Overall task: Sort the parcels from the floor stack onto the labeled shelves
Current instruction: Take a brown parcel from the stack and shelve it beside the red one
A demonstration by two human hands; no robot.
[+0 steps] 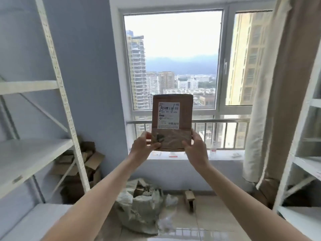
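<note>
Both hands, left [141, 147] and right [196, 146], grip the parcel [172, 122] upright at twelve o'clock, label [168, 115] facing us.

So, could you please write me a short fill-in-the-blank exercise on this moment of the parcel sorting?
1. The brown parcel is held up by ____ hands, the left hand and the right hand.
2. The white label on the parcel faces the ____.
3. Behind the parcel is a large ____, with buildings beyond it.
4. The open sack of parcels lies on the ____.

Missing words: both; camera; window; floor
</note>
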